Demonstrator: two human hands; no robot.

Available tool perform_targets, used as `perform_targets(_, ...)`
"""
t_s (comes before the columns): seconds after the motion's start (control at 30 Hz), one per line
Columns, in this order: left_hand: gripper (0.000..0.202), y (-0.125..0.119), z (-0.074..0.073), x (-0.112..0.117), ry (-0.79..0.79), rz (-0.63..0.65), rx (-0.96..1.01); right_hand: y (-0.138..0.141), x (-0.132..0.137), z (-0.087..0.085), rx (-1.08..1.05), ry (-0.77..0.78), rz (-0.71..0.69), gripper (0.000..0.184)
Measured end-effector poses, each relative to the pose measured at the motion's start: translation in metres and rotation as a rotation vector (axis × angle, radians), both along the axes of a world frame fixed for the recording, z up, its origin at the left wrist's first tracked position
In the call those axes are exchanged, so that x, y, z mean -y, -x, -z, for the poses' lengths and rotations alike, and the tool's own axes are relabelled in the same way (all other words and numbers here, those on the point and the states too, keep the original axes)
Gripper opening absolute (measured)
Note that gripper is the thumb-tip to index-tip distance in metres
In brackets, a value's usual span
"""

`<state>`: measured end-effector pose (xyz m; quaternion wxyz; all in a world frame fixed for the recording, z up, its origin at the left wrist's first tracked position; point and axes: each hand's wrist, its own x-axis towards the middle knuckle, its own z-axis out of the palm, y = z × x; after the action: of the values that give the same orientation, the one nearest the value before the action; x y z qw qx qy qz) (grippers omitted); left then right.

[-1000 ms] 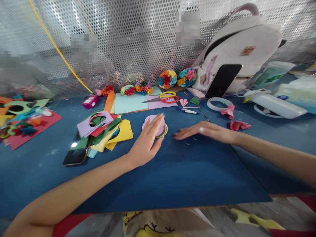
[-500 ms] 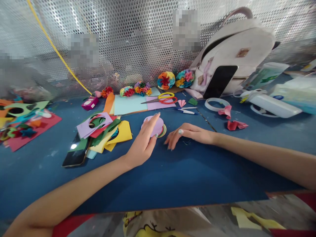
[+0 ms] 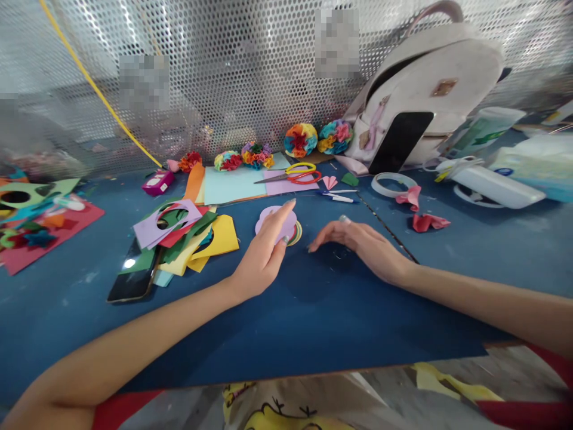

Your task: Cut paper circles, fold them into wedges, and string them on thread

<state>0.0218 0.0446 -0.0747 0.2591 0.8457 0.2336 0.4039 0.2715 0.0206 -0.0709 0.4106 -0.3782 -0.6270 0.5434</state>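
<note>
My left hand (image 3: 262,254) reaches over the blue table (image 3: 313,310). Its fingers lie across a stack of paper circles (image 3: 274,214), lilac on top, and its thumb presses the stack's near edge, so it grips the stack. My right hand (image 3: 360,242) rests palm down just right of the stack. Its fingers are spread, their tips touch the table, and it holds nothing. Small thin metal bits (image 3: 341,255) lie under that hand.
Cut coloured sheets (image 3: 188,230) and a phone (image 3: 132,272) lie to the left. Behind are scissors (image 3: 298,173), paper flowers (image 3: 299,140), a pen (image 3: 338,197), a tape ring (image 3: 394,184) and red scraps (image 3: 425,222). A backpack (image 3: 430,71) leans on the mesh wall.
My right hand slid left towards the paper circles and its wrist rose, the fingers now arching down. My left hand stayed on the stack and tightened on its edge.
</note>
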Motion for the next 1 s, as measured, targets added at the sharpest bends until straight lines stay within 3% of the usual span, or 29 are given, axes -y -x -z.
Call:
perform_targets(0.1,0.054,0.002,0.0,0.0,0.008,-0.014,0.028,0.018,0.001,-0.008,-0.063,0.04,-0.184,0.062)
perform_targets(0.23,0.052,0.003,-0.001,0.001,0.01,-0.028,0.036,0.021,-0.007,-0.011,-0.041,-0.097,-0.074,0.06)
perform_targets(0.3,0.051,0.002,-0.002,0.001,0.019,-0.024,0.038,0.02,-0.006,-0.01,-0.016,-0.1,-0.083,0.063)
perform_targets(0.43,0.05,0.002,-0.003,0.001,0.05,-0.044,0.042,0.023,0.001,-0.012,0.03,-0.022,-0.437,0.073)
perform_targets(0.57,0.049,0.003,-0.001,0.0,0.059,-0.071,0.049,0.025,-0.007,-0.012,0.065,-0.18,-0.579,0.068)
perform_targets(0.73,0.048,0.004,0.001,-0.001,0.112,-0.079,0.11,0.014,-0.019,-0.005,0.028,0.01,-0.785,0.076)
perform_targets(0.9,0.047,0.003,0.001,-0.002,0.132,-0.089,0.107,0.022,-0.018,-0.01,-0.094,-0.009,-0.696,0.073)
perform_targets(1.0,0.047,0.004,-0.001,-0.001,0.142,-0.116,0.122,0.032,-0.019,-0.009,-0.047,-0.087,-0.749,0.067)
